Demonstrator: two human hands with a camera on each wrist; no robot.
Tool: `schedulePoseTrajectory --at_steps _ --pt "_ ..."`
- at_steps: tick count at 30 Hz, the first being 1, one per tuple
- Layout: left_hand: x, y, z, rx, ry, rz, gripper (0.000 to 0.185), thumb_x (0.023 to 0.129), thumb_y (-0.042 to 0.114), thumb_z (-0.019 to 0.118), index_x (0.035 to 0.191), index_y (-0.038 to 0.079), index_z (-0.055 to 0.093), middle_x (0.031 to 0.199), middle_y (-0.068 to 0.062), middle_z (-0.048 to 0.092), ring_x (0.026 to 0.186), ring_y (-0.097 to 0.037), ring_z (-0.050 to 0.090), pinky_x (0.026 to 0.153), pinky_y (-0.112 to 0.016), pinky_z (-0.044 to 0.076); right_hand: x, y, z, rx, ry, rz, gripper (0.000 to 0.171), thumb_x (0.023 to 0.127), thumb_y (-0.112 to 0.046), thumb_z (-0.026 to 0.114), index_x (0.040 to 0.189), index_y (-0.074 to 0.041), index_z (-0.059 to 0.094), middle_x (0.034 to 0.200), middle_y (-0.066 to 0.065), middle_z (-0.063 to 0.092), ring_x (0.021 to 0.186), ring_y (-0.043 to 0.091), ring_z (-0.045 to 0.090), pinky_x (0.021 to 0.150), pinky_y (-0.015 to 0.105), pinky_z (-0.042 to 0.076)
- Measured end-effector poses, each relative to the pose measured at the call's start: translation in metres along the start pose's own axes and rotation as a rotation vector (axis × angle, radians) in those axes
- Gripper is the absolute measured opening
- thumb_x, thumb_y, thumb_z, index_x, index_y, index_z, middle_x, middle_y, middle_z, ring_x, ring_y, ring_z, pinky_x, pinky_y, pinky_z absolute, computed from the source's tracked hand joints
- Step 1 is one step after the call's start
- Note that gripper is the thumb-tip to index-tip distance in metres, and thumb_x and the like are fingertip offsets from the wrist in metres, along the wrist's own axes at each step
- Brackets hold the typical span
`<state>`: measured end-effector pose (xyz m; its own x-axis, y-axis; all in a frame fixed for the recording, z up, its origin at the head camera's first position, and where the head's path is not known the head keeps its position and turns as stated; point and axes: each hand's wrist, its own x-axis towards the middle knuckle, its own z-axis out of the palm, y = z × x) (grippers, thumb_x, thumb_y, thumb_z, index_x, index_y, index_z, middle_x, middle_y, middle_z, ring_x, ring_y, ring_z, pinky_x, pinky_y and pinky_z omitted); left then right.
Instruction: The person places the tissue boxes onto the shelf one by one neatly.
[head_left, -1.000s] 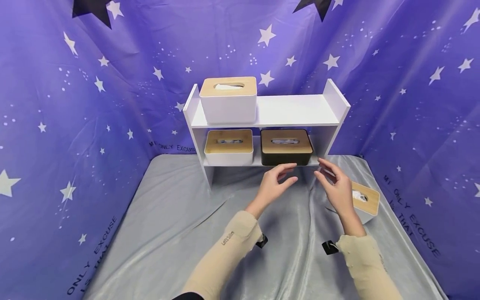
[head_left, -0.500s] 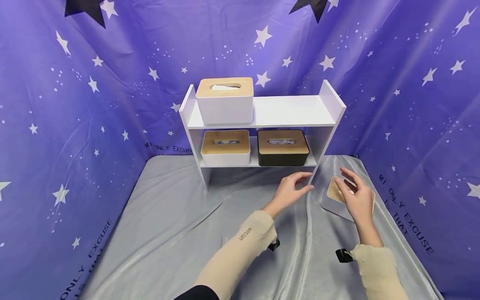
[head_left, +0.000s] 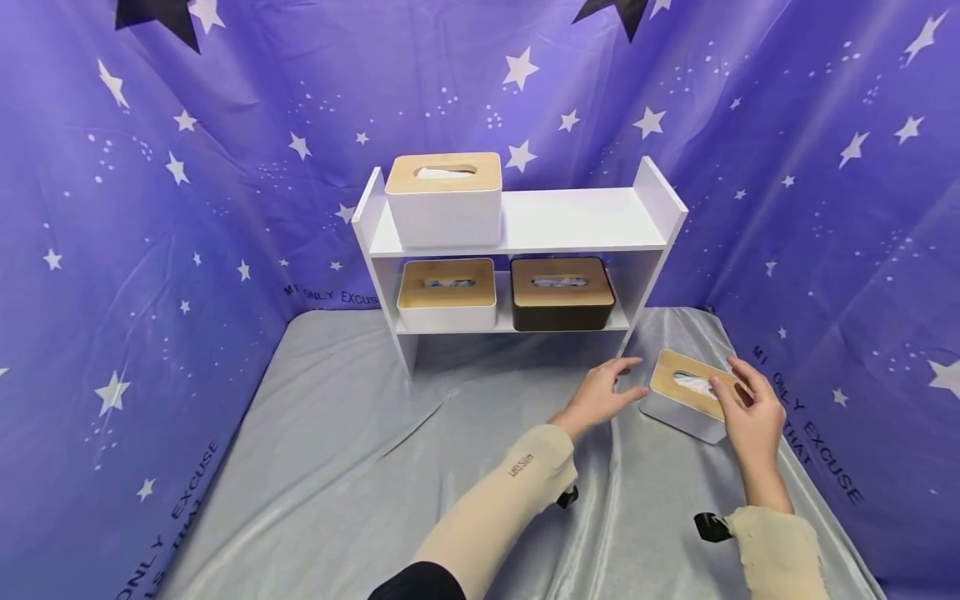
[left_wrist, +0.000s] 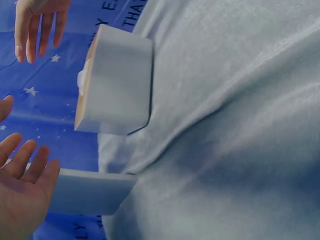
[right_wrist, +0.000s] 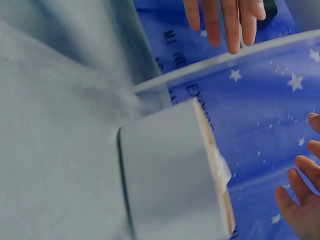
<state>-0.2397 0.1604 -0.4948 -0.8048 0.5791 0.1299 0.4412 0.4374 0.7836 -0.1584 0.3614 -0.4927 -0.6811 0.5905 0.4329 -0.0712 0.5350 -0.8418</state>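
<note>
A white tissue box (head_left: 682, 417) with a wooden lid and tissue showing in its slot sits angled on the grey cloth, right of the shelf. My right hand (head_left: 753, 408) hovers over its right end, fingers loosely bent and holding nothing. On the box's left side is my left hand (head_left: 600, 395), thumb and fingers spread apart, also holding nothing. In the left wrist view the box (left_wrist: 117, 80) stands between my left hand (left_wrist: 25, 185) and my right hand (left_wrist: 42, 25). The right wrist view shows the box (right_wrist: 170, 175) with both hands apart from it.
A white two-tier shelf (head_left: 577, 221) stands at the back. It bears a tall white tissue box (head_left: 448, 218) on top, and a low white tissue box (head_left: 447, 318) and a dark green tissue box (head_left: 562, 317) below. A starry blue curtain (head_left: 247, 167) encloses the cloth-covered surface (head_left: 337, 433).
Both hands have moved right and slightly down, away from the shelf's lower tier, to either side of the white tissue box on the cloth. The head view has shifted slightly right.
</note>
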Motion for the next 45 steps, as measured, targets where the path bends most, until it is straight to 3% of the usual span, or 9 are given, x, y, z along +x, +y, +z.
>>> schedulePoseTrajectory --at_steps 5,9,16,19,23,29,35,43,45 --pt "0.001 -0.004 0.012 0.074 -0.01 -0.018 0.056 0.096 0.035 0.065 0.148 0.021 0.049 0.15 0.002 0.052 0.136 -0.013 0.051 0.113 -0.02 0.042 -0.006 0.016 -0.004 -0.073 0.011 0.033 0.041 0.091 -0.013 0.072 0.13 -0.003 0.065 0.134 0.009 0.064 0.112 -0.016 0.05 0.1 0.006 0.046" --pt "0.0 -0.008 0.021 0.097 -0.036 -0.031 0.062 0.096 0.04 0.064 0.151 0.02 0.043 0.156 0.003 0.044 0.144 -0.013 0.042 0.119 -0.022 0.036 -0.013 0.03 -0.004 -0.113 0.005 0.083 0.044 0.093 -0.016 0.07 0.135 -0.005 0.062 0.141 0.015 0.058 0.118 -0.012 0.046 0.106 0.012 0.046" --pt "-0.003 -0.012 0.033 0.056 -0.064 -0.125 0.071 0.095 0.042 0.065 0.155 0.017 0.035 0.163 0.003 0.031 0.15 -0.015 0.033 0.122 -0.026 0.033 -0.023 0.046 0.002 -0.121 -0.053 0.194 0.061 0.095 -0.02 0.066 0.149 -0.003 0.044 0.148 0.024 0.046 0.137 0.038 0.045 0.118 0.046 0.04" --pt "-0.003 -0.015 0.04 0.035 -0.075 -0.145 0.075 0.095 0.041 0.065 0.157 0.015 0.031 0.164 -0.002 0.029 0.151 -0.016 0.031 0.123 -0.027 0.032 -0.027 0.051 0.003 -0.072 -0.095 0.27 0.072 0.096 -0.021 0.064 0.155 -0.001 0.029 0.154 0.028 0.036 0.142 0.045 0.037 0.12 0.053 0.034" --pt "-0.003 -0.019 0.05 0.021 -0.082 -0.168 0.081 0.094 0.041 0.066 0.158 0.013 0.026 0.164 -0.007 0.03 0.151 -0.018 0.031 0.123 -0.027 0.031 -0.032 0.056 0.003 -0.015 -0.172 0.376 0.08 0.097 -0.021 0.06 0.158 0.002 0.013 0.16 0.029 0.025 0.146 0.045 0.03 0.125 0.044 0.029" --pt "-0.004 -0.018 0.056 -0.02 -0.105 -0.179 0.082 0.095 0.042 0.065 0.159 0.011 0.024 0.161 -0.006 0.036 0.149 -0.018 0.035 0.123 -0.026 0.032 -0.036 0.061 0.002 -0.057 -0.228 0.396 0.076 0.098 -0.022 0.061 0.158 0.0 0.019 0.158 0.027 0.031 0.144 0.042 0.036 0.114 0.012 0.036" --pt "-0.005 -0.014 0.055 -0.064 -0.114 -0.175 0.081 0.094 0.042 0.066 0.158 0.011 0.027 0.156 0.0 0.045 0.145 -0.013 0.041 0.12 -0.024 0.035 -0.037 0.061 -0.003 -0.082 -0.209 0.403 0.075 0.097 -0.023 0.063 0.158 -0.003 0.024 0.157 0.027 0.035 0.142 0.042 0.039 0.115 0.015 0.038" --pt "-0.003 -0.013 0.057 -0.15 -0.067 -0.17 0.07 0.096 0.026 0.067 0.154 0.006 0.034 0.141 0.001 0.055 0.133 -0.014 0.053 0.111 -0.019 0.043 -0.037 0.06 -0.011 -0.128 -0.18 0.401 0.072 0.093 -0.015 0.069 0.155 -0.004 0.033 0.149 0.03 0.045 0.137 0.04 0.047 0.094 -0.003 0.04" --pt "-0.002 -0.012 0.057 -0.195 -0.032 -0.152 0.06 0.096 0.016 0.066 0.149 0.002 0.042 0.134 -0.003 0.056 0.125 -0.014 0.058 0.105 -0.015 0.046 -0.036 0.06 -0.014 -0.139 -0.172 0.389 0.069 0.092 -0.013 0.07 0.153 -0.004 0.038 0.148 0.029 0.047 0.128 0.022 0.057 0.09 -0.005 0.04"
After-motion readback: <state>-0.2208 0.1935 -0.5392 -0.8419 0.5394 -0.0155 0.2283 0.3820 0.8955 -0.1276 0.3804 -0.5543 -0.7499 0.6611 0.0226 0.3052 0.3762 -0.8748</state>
